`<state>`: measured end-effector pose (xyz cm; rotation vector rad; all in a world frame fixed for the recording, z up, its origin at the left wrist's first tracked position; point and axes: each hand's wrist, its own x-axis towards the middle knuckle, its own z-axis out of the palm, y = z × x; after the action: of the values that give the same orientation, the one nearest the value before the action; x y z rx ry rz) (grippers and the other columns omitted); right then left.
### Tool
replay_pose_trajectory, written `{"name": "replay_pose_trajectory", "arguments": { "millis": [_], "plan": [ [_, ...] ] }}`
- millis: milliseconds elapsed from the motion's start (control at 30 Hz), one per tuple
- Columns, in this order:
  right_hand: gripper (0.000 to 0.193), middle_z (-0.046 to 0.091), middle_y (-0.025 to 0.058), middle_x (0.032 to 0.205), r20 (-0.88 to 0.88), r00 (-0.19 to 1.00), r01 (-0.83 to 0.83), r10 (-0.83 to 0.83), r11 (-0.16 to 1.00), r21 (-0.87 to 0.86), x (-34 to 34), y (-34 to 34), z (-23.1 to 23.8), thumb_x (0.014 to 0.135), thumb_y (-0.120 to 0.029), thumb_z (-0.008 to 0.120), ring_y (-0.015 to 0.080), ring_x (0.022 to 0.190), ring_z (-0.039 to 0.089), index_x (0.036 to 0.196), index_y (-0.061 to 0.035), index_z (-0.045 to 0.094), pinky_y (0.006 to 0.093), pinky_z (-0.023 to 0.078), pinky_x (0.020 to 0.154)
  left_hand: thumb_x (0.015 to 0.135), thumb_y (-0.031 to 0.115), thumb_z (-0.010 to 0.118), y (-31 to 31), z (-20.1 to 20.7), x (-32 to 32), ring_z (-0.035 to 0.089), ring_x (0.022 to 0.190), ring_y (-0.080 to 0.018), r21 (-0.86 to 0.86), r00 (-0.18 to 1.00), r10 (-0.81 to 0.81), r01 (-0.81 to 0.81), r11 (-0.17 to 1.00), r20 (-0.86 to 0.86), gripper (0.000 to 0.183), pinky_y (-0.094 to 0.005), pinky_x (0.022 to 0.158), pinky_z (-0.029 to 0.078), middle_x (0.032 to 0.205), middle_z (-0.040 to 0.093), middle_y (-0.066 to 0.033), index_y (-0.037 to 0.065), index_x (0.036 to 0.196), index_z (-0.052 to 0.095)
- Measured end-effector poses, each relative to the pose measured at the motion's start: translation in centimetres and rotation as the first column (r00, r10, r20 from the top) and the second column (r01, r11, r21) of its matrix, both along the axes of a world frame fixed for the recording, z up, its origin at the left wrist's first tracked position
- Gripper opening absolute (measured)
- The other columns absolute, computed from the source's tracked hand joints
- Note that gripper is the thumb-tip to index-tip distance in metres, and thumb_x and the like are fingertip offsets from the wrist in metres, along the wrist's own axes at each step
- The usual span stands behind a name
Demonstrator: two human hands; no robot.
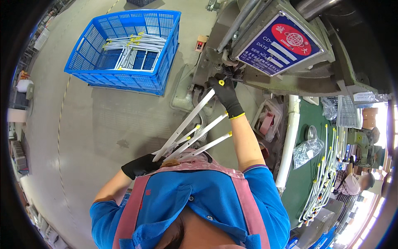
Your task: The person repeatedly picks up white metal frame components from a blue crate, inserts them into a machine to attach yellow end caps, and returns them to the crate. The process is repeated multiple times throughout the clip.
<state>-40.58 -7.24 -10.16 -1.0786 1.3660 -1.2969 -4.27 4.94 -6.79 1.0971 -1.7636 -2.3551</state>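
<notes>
White metal tubes with yellow ends (186,119) run from my waist up toward a heavy grey press (251,81). They look like parts of a bent tube frame with small holes along them. My left hand (143,166), in a black glove, is closed on their lower ends close to the apron; its fingertips are partly hidden. My right hand (226,94), in a black glove with a yellow cuff edge, is closed around the upper end of the longest tube, right by the press tooling (233,74). Part of the fingers there is lost against the dark metal.
At upper left, a blue plastic crate (166,72) contains several white tube frames (139,47). More white tubes (321,178) lie on a green surface (296,186) at right, beside a clear plastic bag (309,151). A bin (267,118) stands under the press. Another person (350,182) is at far right.
</notes>
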Motion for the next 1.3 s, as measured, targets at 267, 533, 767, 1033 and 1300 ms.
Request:
{"name": "replay_pose_trajectory", "arguments": {
  "millis": [267,533,767,1033,1300],
  "plan": [
    [0.019,0.064,0.0044,0.082,-0.145,0.989,-0.027,0.031,0.999,0.032,-0.8,-0.2,-2.3,0.086,-0.018,0.063,0.0132,0.072,0.060,0.094,-0.0002,0.063,0.0276,0.047,0.064,0.095,0.032,0.051,-1.6,4.0,0.4,0.055,0.073,-0.0132,0.069,0.933,-0.166,0.152,0.986,0.318,0.035,-0.0305,0.067,0.045,0.082,0.064,-0.0056,0.003,0.111,0.062],
    [0.035,0.065,0.0106,0.094,-0.487,0.873,-0.058,0.026,0.997,-0.051,-1.3,0.9,-0.9,0.089,-0.027,0.059,0.0174,0.084,0.061,0.110,0.0016,0.058,0.0298,0.048,0.077,0.084,0.019,0.065,0.1,-1.2,1.1,0.057,0.100,-0.0148,0.195,0.999,-0.003,0.013,0.981,-0.054,0.045,-0.0270,0.089,0.043,0.113,0.063,-0.0099,0.000,0.124,0.055],
    [0.032,0.063,0.0048,0.093,-0.298,0.947,0.122,-0.118,0.993,-0.006,-0.9,6.9,-1.1,0.087,-0.019,0.062,0.0131,0.081,0.059,0.113,-0.0002,0.059,0.0266,0.047,0.073,0.086,0.021,0.063,-1.4,-2.2,1.4,0.055,0.104,-0.0157,-0.069,0.991,-0.128,0.130,0.989,0.029,0.048,-0.0292,0.092,0.043,0.116,0.061,-0.0110,0.002,0.128,0.051],
    [0.028,0.064,0.0044,0.077,-0.185,0.925,0.331,-0.332,0.943,-0.040,-0.3,6.8,-0.6,0.083,-0.019,0.066,0.0099,0.068,0.055,0.101,0.0026,0.065,0.0260,0.045,0.062,0.088,0.030,0.061,-1.0,-0.1,1.4,0.057,0.086,-0.0137,-0.041,0.999,-0.012,0.015,0.999,0.051,0.046,-0.0275,0.077,0.046,0.097,0.064,-0.0070,0.000,0.122,0.055],
    [0.023,0.057,-0.0023,0.072,-0.216,0.906,0.356,-0.365,0.931,-0.077,0.5,6.7,0.7,0.084,-0.016,0.066,0.0051,0.062,0.047,0.098,0.0020,0.067,0.0198,0.038,0.056,0.088,0.025,0.061,-0.9,1.3,1.1,0.055,0.089,-0.0126,0.074,0.997,0.059,-0.056,0.996,-0.043,0.044,-0.0266,0.081,0.045,0.102,0.064,-0.0074,0.000,0.124,0.054]
  ]
}}
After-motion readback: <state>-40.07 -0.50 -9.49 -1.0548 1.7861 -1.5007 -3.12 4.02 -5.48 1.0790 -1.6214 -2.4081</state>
